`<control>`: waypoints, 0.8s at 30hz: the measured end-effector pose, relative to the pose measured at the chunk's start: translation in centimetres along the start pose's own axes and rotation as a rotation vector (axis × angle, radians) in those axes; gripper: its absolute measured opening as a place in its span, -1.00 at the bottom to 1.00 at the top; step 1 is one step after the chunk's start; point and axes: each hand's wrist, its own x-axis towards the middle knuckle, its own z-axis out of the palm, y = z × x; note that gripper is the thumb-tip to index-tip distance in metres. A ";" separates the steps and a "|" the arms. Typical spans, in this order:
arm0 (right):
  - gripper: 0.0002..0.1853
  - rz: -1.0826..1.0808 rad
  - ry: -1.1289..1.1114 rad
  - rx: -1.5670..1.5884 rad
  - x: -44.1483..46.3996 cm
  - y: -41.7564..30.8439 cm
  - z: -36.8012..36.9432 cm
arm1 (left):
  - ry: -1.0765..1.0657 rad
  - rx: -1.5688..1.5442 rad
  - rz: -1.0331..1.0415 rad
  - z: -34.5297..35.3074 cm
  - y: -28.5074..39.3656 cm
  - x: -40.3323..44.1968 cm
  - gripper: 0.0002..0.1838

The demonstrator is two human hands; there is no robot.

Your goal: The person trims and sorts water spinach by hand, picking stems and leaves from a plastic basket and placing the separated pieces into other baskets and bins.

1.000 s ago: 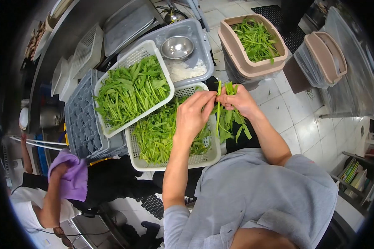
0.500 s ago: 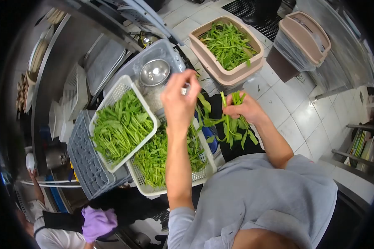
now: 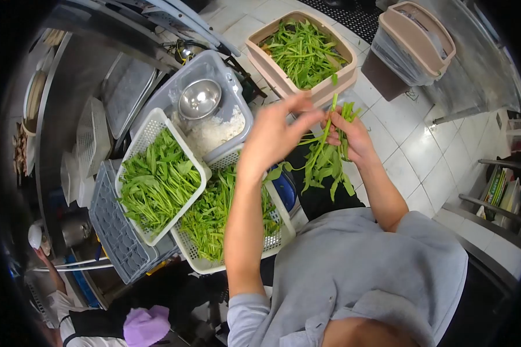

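Observation:
My right hand [image 3: 353, 136] is closed around a bunch of water spinach [image 3: 324, 165], stems pointing up and leaves hanging down. Just left of the stems is my left hand [image 3: 281, 133], thumb and forefinger apart and slightly blurred; I see nothing held in it. Below my left forearm lies a white perforated basket [image 3: 205, 267] of cut greens. Another white basket [image 3: 201, 168], also full of greens, overlaps it on the left. Beyond my hands, a beige bin [image 3: 324, 92] holds a heap of green stems and leaves.
A grey tub [image 3: 246, 110] holds a steel bowl [image 3: 200, 99] and white crumbly stuff. A grey crate [image 3: 118, 243] supports the left basket. A second lidded bin [image 3: 388, 69] stands at upper right. Another person [image 3: 63, 306] with a purple cloth is at lower left.
My left hand has moved right and closer to the bunch, its fingers now spread. My right hand still holds the water spinach, a little further right. The whole view has shifted slightly.

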 end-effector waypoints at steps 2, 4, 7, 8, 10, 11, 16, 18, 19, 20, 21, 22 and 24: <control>-0.78 0.001 0.047 -0.121 0.7 0.5 0.7 | -0.032 -0.008 -0.122 1.9 -1.7 -2.6 -0.51; -0.77 0.044 -0.023 -0.087 1.0 0.9 1.7 | -0.047 0.001 -0.190 1.9 -2.4 -4.1 -0.58; -0.75 0.094 -0.094 -0.086 1.6 1.6 3.4 | -0.089 -0.200 -0.300 1.0 -4.2 -6.1 -0.70; -0.74 0.103 -0.098 -0.121 1.8 1.9 3.9 | -0.074 -0.201 -0.306 0.5 -4.5 -6.8 -0.70; -0.71 0.113 -0.132 -0.139 2.1 2.9 4.4 | -0.116 -0.460 -0.295 -0.1 -5.4 -8.4 -0.71; -0.71 0.105 -0.134 -0.147 2.2 3.4 4.7 | -0.114 -0.494 -0.305 -0.2 -6.0 -9.4 -0.70; -0.69 0.114 -0.168 -0.225 2.3 6.2 7.5 | -0.148 -0.507 -0.373 -0.8 -8.1 -13.1 -0.68; -0.70 0.182 -0.211 -0.293 1.9 7.4 8.5 | -0.175 -0.514 -0.379 -0.7 -8.7 -14.4 -0.67; -0.73 0.179 -0.239 -0.335 2.0 8.0 8.6 | -0.157 -0.523 -0.381 -0.8 -8.7 -15.1 -0.67; -0.73 0.195 -0.251 -0.343 2.0 8.6 8.8 | -0.141 -0.563 -0.404 -0.9 -8.8 -16.0 -0.64; -0.73 0.225 -0.239 -0.324 1.9 9.1 9.2 | -0.124 -0.603 -0.428 -1.1 -8.8 -16.8 -0.62; -0.72 0.256 -0.227 -0.304 1.9 9.7 9.5 | -0.103 -0.612 -0.433 -1.0 -9.0 -17.9 -0.62; -0.67 0.273 -0.326 -0.220 2.6 10.9 9.1 | 0.086 -0.766 -0.474 -1.1 -9.5 -20.3 -0.56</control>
